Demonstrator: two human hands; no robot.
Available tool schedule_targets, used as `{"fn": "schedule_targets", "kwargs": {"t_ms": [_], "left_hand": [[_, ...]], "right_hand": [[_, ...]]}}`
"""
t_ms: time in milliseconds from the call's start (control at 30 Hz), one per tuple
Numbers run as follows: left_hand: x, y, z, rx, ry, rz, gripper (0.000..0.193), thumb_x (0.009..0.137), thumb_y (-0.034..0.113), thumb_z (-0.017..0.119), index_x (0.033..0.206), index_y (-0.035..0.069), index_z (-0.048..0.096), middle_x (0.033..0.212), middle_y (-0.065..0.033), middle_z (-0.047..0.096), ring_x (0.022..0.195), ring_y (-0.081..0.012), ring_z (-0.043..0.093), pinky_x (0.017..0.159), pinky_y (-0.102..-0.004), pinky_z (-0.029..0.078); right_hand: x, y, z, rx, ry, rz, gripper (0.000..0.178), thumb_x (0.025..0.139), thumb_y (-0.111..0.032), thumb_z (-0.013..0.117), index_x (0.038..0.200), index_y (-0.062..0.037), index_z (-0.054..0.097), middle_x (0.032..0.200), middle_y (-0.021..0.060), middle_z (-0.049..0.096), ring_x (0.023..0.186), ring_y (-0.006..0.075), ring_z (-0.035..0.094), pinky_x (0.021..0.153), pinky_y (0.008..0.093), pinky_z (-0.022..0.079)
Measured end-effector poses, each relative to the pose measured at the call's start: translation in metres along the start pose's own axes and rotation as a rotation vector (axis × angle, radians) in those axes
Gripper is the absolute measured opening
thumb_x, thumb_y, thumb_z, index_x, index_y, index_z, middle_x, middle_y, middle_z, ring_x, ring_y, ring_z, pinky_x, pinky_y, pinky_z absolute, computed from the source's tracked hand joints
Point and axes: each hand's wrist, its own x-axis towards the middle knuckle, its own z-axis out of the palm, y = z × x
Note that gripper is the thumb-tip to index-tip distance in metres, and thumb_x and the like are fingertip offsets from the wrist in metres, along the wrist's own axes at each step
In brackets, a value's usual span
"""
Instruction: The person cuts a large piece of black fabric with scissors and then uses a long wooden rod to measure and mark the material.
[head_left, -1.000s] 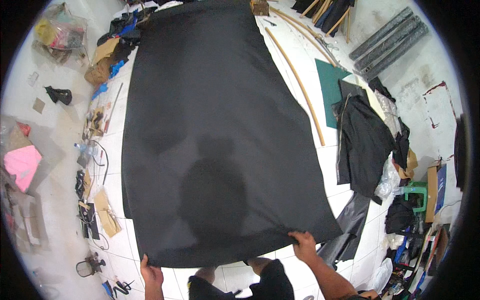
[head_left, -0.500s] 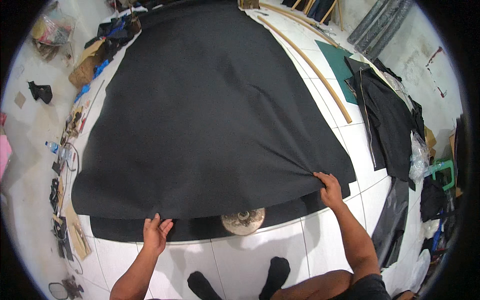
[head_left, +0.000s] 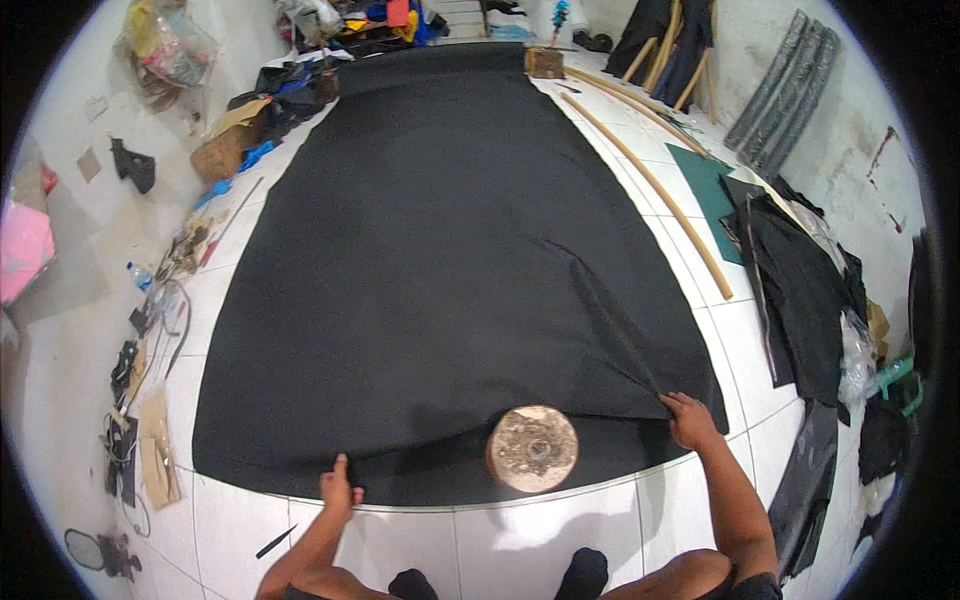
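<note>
Across the white tiled floor (head_left: 500, 560), a broad black sheet (head_left: 430, 260) is stretching away from the person, its near part rising in a low ridge between the two hands, with more black material showing on the near side of that ridge. Right of the black sheet, a black cloth with a long zipper (head_left: 805, 290) is lying rumpled, and a dark grey piece (head_left: 805, 480) is spreading nearer the person. Beyond the sheet's far right side, wrapped grey rolls (head_left: 785, 95) are leaning against the wall. Along the sheet's right edge, a long tan rod (head_left: 655, 205) is curving over the tiles, and a green panel (head_left: 712, 195) is lying just past it. Near the sheet's near left corner, a flat brown piece (head_left: 157, 450) is resting lengthwise. On the sheet's near part, right of its middle, a round block (head_left: 533, 448) is sitting with its pale, dark-stained top facing up. At the sheet's far right corner, a brown block (head_left: 545, 63) is standing. Toward the right of the sheet's near part, the right hand (head_left: 690, 420) is pinching the black material, and creases are fanning out from its fingers. At the near edge, toward the left, the left hand (head_left: 341, 488) is touching the sheet, one digit pointing away from the person; the others are curling by the edge, and I cannot tell whether they are gripping it. Off the sheet's near left edge, a thin dark tool (head_left: 276, 541) is lying on the tiles.
</note>
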Motion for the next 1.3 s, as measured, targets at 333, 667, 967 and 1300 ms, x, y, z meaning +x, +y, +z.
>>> {"fn": "schedule_targets", "kwargs": {"t_ms": [333, 667, 967, 1300], "left_hand": [[0.027, 0.002, 0.016, -0.132, -0.37, -0.223, 0.042, 0.099, 0.047, 0.057, 0.1, 0.005, 0.058, 0.081, -0.0079, 0.062, 0.067, -0.0223, 0.063, 0.056, -0.0335, 0.054], [0.033, 0.001, 0.022, -0.129, -0.482, -0.153, 0.042, 0.099, 0.044, 0.057, 0.097, 0.002, 0.061, 0.081, -0.0087, 0.064, 0.067, -0.0216, 0.065, 0.059, -0.035, 0.058], [0.022, -0.016, 0.013, -0.033, -0.399, -0.048, 0.042, 0.097, 0.041, 0.064, 0.101, 0.0, 0.059, 0.083, -0.0102, 0.065, 0.073, -0.0202, 0.066, 0.066, -0.0318, 0.058], [0.017, -0.042, 0.011, 0.038, -0.301, 0.044, 0.038, 0.095, 0.035, 0.069, 0.081, 0.004, 0.053, 0.073, -0.0094, 0.063, 0.06, -0.0163, 0.063, 0.052, -0.0267, 0.052]], "right_hand": [[0.006, -0.241, -0.038, 0.212, 0.053, -0.648, 0.052, 0.09, -0.051, 0.064, 0.117, -0.0071, 0.062, 0.095, 0.0166, 0.069, 0.088, 0.0357, 0.069, 0.074, 0.0455, 0.056], [0.001, -0.239, -0.018, 0.198, 0.058, -0.731, 0.034, 0.085, -0.039, 0.069, 0.092, -0.0058, 0.061, 0.063, 0.0134, 0.065, 0.056, 0.0307, 0.067, 0.05, 0.0425, 0.053], [-0.091, -0.241, -0.001, 0.416, -0.238, -0.688, 0.042, 0.081, -0.04, 0.071, 0.105, -0.0067, 0.06, 0.068, 0.0188, 0.064, 0.063, 0.0383, 0.066, 0.056, 0.0504, 0.051], [-0.117, -0.228, 0.026, 0.532, -0.447, -0.754, 0.049, 0.08, -0.038, 0.073, 0.11, -0.0031, 0.058, 0.078, 0.0195, 0.067, 0.078, 0.0398, 0.068, 0.068, 0.0518, 0.052]]}}
